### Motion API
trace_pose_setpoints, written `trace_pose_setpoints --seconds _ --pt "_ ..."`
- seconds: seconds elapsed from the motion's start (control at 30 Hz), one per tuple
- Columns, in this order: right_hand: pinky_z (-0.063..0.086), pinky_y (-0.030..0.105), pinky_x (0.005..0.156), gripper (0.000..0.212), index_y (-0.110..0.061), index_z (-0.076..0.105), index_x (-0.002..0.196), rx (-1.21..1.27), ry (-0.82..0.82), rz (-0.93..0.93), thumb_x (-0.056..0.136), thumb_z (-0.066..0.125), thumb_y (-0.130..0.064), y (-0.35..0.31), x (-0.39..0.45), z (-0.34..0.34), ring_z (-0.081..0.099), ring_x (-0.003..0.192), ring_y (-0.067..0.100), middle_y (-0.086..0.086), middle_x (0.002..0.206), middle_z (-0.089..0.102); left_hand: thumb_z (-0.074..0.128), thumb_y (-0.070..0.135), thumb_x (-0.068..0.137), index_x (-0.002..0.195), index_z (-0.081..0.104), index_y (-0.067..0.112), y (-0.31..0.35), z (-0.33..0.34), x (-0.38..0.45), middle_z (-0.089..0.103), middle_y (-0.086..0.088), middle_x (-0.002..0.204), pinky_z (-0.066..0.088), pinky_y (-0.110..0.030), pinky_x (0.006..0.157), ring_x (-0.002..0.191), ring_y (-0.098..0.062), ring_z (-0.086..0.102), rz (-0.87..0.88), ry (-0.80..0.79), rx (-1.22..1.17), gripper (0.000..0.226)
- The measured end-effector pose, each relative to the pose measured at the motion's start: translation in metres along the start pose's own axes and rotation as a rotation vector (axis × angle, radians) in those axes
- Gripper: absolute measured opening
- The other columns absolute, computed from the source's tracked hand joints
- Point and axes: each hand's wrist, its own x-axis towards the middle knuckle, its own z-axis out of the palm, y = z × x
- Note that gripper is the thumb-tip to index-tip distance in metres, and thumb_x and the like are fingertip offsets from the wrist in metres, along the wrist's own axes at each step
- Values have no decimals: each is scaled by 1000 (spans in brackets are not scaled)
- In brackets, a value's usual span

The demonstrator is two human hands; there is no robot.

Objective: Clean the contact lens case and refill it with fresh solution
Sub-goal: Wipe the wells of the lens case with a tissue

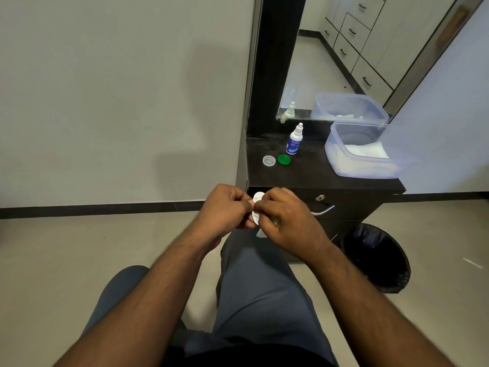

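A white contact lens case [256,207] is held upright between both hands, in front of the dark cabinet, above my lap. My left hand [226,207] grips it from the left with curled fingers. My right hand [284,215] pinches it from the right and also holds a bit of white tissue [260,232] that hangs below. Most of the case is hidden by the fingers. On the black cabinet top [304,173] lie a clear cap [269,160] and a green cap [284,159]. Behind them stands a small white solution bottle [294,140] with a blue label.
A translucent plastic box [360,152] with white tissues sits at the right of the cabinet top, against a mirror [330,62]. The cabinet has a drawer with a metal handle [324,210]. A black lined waste bin [378,256] stands on the floor to the right.
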Motion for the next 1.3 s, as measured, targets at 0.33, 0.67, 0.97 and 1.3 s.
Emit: trace_pose_setpoints --seconds 0.33,0.67,0.97,1.3 --pt "46 27 65 14 -6 72 87 26 15 27 79 62 -10 15 -3 -3 58 78 21 8 85 65 55 -3 89 78 64 -4 1 -1 -3 66 -16 63 57 -25 52 48 -18 62 -2 18 -47 15" --pt "49 26 75 16 -7 71 98 89 65 32 84 62 -10 16 -10 -1 60 89 19 8 95 67 56 -1 90 82 65 -6 0 -2 -3 67 -17 66 55 -24 53 49 -15 64 18 32 -58 13" --pt "48 20 82 20 -6 70 98 150 146 26 88 58 -19 15 -16 9 58 92 12 7 96 68 55 1 92 79 64 -2 -5 0 -2 65 -19 68 57 -26 55 52 -19 61 4 53 -107 16" --pt "48 15 79 11 -7 70 93 231 282 100 83 66 -7 12 -21 16 56 89 3 3 92 69 56 3 91 83 66 0 -8 -1 0 68 -11 62 60 -35 66 52 -18 65 -18 111 -202 14"
